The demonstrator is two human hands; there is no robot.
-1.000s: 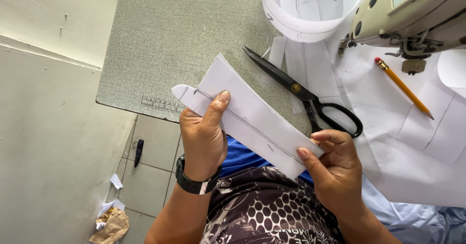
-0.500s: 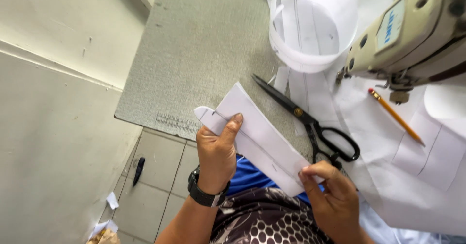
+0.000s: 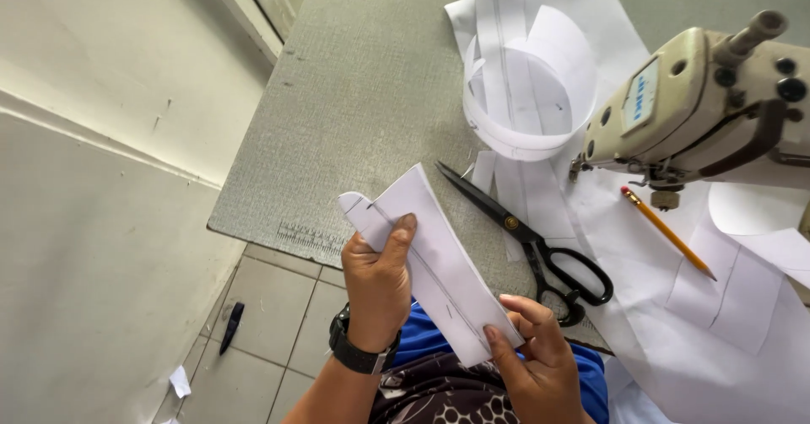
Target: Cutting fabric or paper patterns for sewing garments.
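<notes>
The left hand (image 3: 377, 282) was closed around the upper end of a folded white fabric piece (image 3: 434, 259), thumb pressed flat on its face. The right hand (image 3: 535, 358) pinched the lower end between thumb and fingertips. The piece hung just over the near edge of the grey table (image 3: 363, 103). At two o'clock from it lay black scissors (image 3: 531, 243); farther toward two o'clock lay a pencil (image 3: 668, 233), under the sewing machine (image 3: 700, 103)
</notes>
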